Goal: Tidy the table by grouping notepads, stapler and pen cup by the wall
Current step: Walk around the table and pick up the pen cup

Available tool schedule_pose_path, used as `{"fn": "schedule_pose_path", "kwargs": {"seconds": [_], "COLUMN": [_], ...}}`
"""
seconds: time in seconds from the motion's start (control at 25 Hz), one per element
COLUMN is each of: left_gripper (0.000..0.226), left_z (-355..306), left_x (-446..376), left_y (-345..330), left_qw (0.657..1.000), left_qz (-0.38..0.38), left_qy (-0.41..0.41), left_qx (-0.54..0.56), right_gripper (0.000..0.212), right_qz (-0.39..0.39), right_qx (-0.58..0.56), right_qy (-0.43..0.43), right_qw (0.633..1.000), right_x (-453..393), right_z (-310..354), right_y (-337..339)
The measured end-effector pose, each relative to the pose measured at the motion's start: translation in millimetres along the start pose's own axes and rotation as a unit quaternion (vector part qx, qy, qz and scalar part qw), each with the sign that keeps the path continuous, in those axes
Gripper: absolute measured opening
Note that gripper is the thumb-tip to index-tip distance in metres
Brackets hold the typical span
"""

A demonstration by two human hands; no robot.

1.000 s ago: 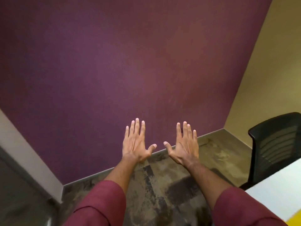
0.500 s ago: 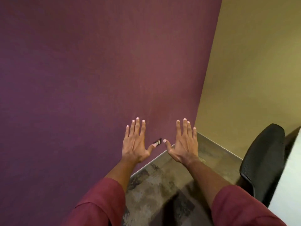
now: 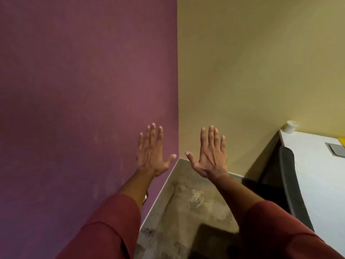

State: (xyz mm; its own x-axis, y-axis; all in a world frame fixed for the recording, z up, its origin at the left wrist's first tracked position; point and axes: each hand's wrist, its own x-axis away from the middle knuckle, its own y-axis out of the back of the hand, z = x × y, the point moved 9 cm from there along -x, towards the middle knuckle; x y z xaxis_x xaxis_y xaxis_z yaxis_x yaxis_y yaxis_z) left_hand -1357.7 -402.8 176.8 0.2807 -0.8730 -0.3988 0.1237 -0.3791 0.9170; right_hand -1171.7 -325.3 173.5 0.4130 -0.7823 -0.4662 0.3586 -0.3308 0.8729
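My left hand (image 3: 152, 152) and my right hand (image 3: 211, 154) are held out in front of me, palms away, fingers spread, holding nothing. They hover in front of the room corner, far from the table. The white table (image 3: 321, 180) shows at the right edge. A small white cup (image 3: 290, 126) stands on its far corner by the yellow wall. A grey flat pad (image 3: 337, 148) lies near the right edge, with a sliver of something yellow (image 3: 342, 140) behind it. No stapler is in view.
A purple wall (image 3: 84, 109) fills the left and a yellow wall (image 3: 261, 62) the right, meeting at a corner. A black office chair (image 3: 287, 182) stands against the table's left side. Mottled carpet floor (image 3: 188, 212) lies below my arms.
The view has swung to the right: the corner now sits mid-frame, and the table top with the cup and pad has come into sight. My hands keep the same spread pose.
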Motion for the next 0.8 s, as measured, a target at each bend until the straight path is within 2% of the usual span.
{"fn": "schedule_pose_path", "kwargs": {"seconds": [0.16, 0.36, 0.8], "left_gripper": [0.112, 0.112, 0.112], "left_z": [-12.8, -67.2, -245.5], "left_x": [-87.9, -166.4, -340.4], "left_y": [-25.1, -65.3, -178.0], "left_qw": [0.997, 0.985, 0.950], "left_qz": [-0.005, -0.006, 0.034], "left_qy": [-0.068, -0.154, -0.284], "left_qx": [0.033, 0.081, 0.121], "right_gripper": [0.101, 0.101, 0.100], "right_qz": [-0.007, -0.015, -0.034], "right_qx": [0.038, 0.082, 0.161], "right_qy": [-0.067, -0.142, -0.305], "right_qw": [0.997, 0.986, 0.938], "right_x": [-57.2, -100.9, -187.5], "right_z": [-26.7, -83.7, -280.7], "right_y": [-15.2, -35.5, -79.8]}}
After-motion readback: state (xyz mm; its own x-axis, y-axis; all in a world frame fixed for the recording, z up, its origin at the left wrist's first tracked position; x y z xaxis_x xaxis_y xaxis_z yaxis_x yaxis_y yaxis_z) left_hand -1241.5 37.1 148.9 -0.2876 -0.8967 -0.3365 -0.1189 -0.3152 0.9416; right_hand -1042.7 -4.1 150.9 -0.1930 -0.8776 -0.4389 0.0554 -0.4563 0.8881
